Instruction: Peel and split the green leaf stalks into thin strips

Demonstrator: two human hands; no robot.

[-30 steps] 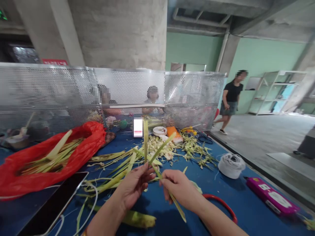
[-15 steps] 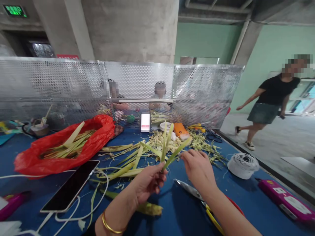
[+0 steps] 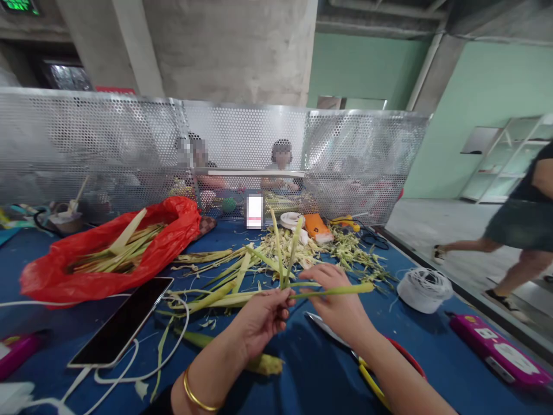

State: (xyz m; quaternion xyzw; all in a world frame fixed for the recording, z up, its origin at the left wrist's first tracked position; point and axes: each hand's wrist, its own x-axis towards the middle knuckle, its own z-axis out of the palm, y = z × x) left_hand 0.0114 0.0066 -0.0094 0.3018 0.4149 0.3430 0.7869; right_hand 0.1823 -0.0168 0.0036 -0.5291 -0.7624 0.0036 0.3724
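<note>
In the head view, my left hand (image 3: 264,323) is closed in a pinch on the lower ends of several pale green leaf strips (image 3: 295,248). Two of these stand upright and fan apart; a broader one lies sideways to the right, across my right hand (image 3: 345,308). The fingers of my right hand curl around the sideways strips close to the pinch, though their exact contact is partly hidden. Below it on the table lie scissors (image 3: 328,331) with red and yellow handles. A thick green stalk or husk (image 3: 265,364) lies under my left wrist.
Loose leaf strips (image 3: 216,300) and a pile of shreds (image 3: 285,248) lie ahead. At left are a red plastic bag (image 3: 52,271) and a phone (image 3: 125,323) with white cables. A white cord roll (image 3: 425,291) and a purple device (image 3: 496,349) sit at right. A perforated metal screen (image 3: 246,132) stands behind.
The broad strip has swung from slanting upward to lying nearly level toward the right. My right hand has turned and moved slightly down. A person at the right has walked nearer.
</note>
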